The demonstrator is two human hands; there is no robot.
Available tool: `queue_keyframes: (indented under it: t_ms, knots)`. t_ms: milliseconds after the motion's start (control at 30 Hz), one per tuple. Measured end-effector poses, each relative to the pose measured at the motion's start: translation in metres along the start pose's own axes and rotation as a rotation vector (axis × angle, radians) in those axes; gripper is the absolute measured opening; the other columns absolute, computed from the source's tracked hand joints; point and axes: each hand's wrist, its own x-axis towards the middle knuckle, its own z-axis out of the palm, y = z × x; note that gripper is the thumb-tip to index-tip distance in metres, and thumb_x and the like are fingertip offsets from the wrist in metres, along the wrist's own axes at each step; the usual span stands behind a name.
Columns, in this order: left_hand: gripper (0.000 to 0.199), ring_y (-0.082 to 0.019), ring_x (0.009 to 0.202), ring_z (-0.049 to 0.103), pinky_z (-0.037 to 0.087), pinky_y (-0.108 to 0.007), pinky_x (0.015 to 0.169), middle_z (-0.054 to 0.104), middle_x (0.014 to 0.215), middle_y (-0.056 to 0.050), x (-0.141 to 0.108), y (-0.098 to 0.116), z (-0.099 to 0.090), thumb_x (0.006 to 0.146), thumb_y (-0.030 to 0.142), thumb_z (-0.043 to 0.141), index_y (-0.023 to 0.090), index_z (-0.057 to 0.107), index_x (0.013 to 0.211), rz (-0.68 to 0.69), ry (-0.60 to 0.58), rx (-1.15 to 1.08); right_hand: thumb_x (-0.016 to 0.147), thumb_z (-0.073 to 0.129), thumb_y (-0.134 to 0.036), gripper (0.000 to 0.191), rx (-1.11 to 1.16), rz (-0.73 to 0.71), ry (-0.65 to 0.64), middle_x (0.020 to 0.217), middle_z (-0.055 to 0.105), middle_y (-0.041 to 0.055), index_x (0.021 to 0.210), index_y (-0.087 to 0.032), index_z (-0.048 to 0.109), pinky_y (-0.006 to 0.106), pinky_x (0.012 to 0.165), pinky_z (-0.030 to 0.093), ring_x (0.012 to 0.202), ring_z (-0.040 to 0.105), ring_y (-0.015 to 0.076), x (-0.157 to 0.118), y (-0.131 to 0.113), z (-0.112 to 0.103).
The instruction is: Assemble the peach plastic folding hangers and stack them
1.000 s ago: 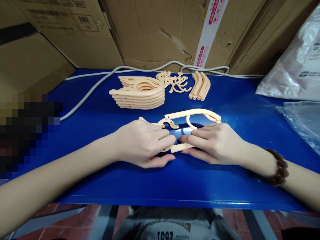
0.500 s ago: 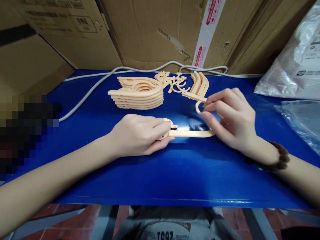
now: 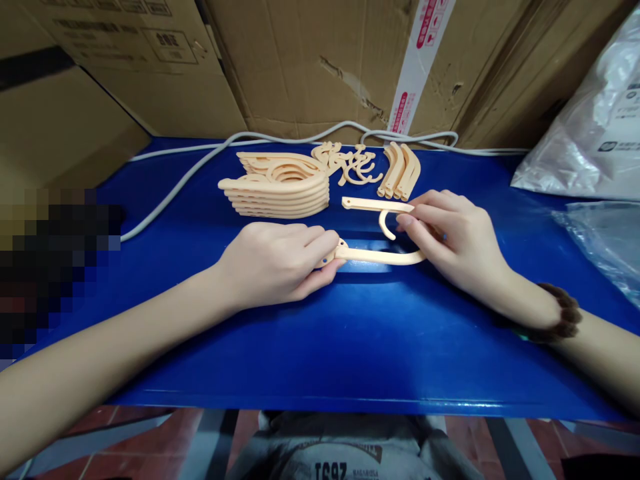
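Note:
My left hand is closed, thumb and fingers pinching the round joint end of a cream plastic folding hanger arm. That arm runs right and curves up under my right hand. My right fingers are closed on a second cream hanger arm, which points left above the first and has a small curved hook below it. Whether the two arms join is hidden by my right hand. Behind my left hand stands a neat stack of folded cream hangers.
Loose hanger hooks and several curved hanger arms lie at the back of the blue table. A white cable crosses behind them. Cardboard boxes stand at the back; plastic bags lie at right.
The upper arm has swung left and lower in my right hand, so its end and hook now show clearly. My left hand keeps its pinch, slightly shifted and tilted.

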Motion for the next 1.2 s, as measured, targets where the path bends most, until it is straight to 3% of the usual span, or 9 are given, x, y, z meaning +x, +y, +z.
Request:
queue_keyframes:
  t_ms: [200,367,533,733,1000,1100,1200]
  knots:
    - [0.019,-0.013,0.055,0.054,0.032,-0.028,0.048,0.060,0.063,0.001,-0.0012,-0.0017,0.0017,0.092,0.026,0.048,0.019,0.054,0.075,0.053,-0.076,-0.152,0.098,0.045,-0.034,0.030,-0.006,-0.035,-0.001,0.087,0.066,0.0080,0.084,-0.020,0.068,0.036,0.070,0.042,0.076,0.054,0.0207,-0.0007,0.0033,0.0046]
    - [0.010,-0.016,0.060,0.046,0.031,-0.029,0.049,0.055,0.064,-0.001,-0.0011,-0.0019,0.0027,0.079,0.018,0.050,0.019,0.051,0.069,0.168,-0.122,-0.331,0.098,0.045,-0.035,0.030,0.008,-0.021,-0.028,0.089,0.067,0.0083,0.092,-0.020,0.071,0.036,0.072,0.043,0.079,0.057,0.0213,-0.0007,0.0040,0.0059]
    - [0.007,-0.020,0.069,0.045,0.041,-0.033,0.062,0.055,0.071,-0.005,0.0011,-0.0033,0.0025,0.077,0.013,0.049,0.017,0.054,0.073,0.259,-0.159,-0.372,0.098,0.045,-0.034,0.033,0.018,0.000,-0.067,0.089,0.067,0.0091,0.097,-0.018,0.073,0.035,0.074,0.044,0.081,0.059,0.0209,-0.0005,0.0045,0.0069]
    - [0.018,-0.026,0.083,0.053,0.046,-0.041,0.074,0.062,0.086,-0.010,0.0022,-0.0040,0.0027,0.090,0.016,0.045,0.014,0.061,0.083,0.123,-0.126,-0.249,0.097,0.046,-0.033,0.033,-0.033,0.003,-0.082,0.088,0.068,0.0087,0.105,-0.018,0.075,0.033,0.071,0.042,0.079,0.060,0.0197,-0.0013,0.0063,0.0085]
    - [0.024,-0.029,0.112,0.053,0.046,-0.044,0.094,0.061,0.121,-0.012,0.0002,-0.0054,0.0056,0.088,0.007,0.047,0.015,0.065,0.102,0.103,-0.055,-0.225,0.096,0.046,-0.031,0.034,-0.134,0.018,-0.122,0.088,0.068,0.0071,0.115,-0.021,0.072,0.031,0.068,0.039,0.076,0.059,0.0192,-0.0003,0.0062,0.0089]
    - [0.026,-0.026,0.107,0.056,0.047,-0.041,0.088,0.062,0.119,-0.011,-0.0014,-0.0067,0.0092,0.091,0.006,0.044,0.017,0.066,0.100,0.085,-0.028,-0.239,0.096,0.044,-0.030,0.034,-0.151,0.047,-0.140,0.088,0.068,0.0055,0.117,-0.022,0.070,0.029,0.066,0.038,0.076,0.060,0.0190,-0.0009,0.0055,0.0096]
    - [0.028,-0.022,0.091,0.057,0.045,-0.036,0.077,0.064,0.103,-0.007,-0.0012,-0.0066,0.0095,0.092,0.007,0.044,0.019,0.068,0.099,0.025,-0.011,-0.205,0.097,0.043,-0.031,0.035,-0.149,0.063,-0.155,0.090,0.069,0.0043,0.119,-0.023,0.069,0.029,0.065,0.038,0.076,0.061,0.0188,-0.0019,0.0052,0.0100]
